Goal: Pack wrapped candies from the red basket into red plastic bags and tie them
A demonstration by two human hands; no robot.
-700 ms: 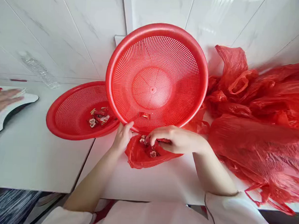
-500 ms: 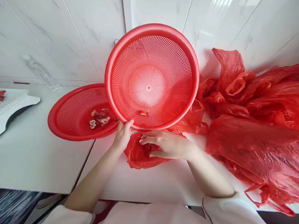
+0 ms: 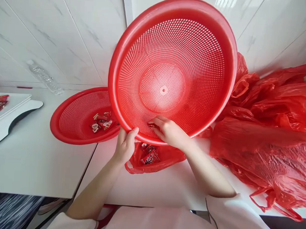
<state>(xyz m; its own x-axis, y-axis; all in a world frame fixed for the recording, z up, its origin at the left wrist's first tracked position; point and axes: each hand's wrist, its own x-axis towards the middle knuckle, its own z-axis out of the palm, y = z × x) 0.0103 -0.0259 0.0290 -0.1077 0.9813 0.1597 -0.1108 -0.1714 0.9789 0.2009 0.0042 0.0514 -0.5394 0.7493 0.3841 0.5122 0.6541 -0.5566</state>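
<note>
A large red perforated basket (image 3: 176, 44) is tilted up on edge toward me. My left hand (image 3: 125, 147) grips its lower rim, thumb over the edge. My right hand (image 3: 169, 130) reaches inside the basket near the bottom rim, fingers curled down on the mesh where a small candy lay; what it pinches is hidden. Below the basket an open red plastic bag (image 3: 151, 160) lies on the white table (image 3: 39, 167) with wrapped candies in it.
A second red basket (image 3: 77, 116) with several wrapped candies lies flat to the left. A heap of red plastic bags (image 3: 271, 133) fills the right side. A white tray (image 3: 8, 105) with red items sits far left. White tiled wall behind.
The basket has been tipped up and brought nearer to me. My right hand has left the bag and moved up into the basket. Another person's hand at far left is gone.
</note>
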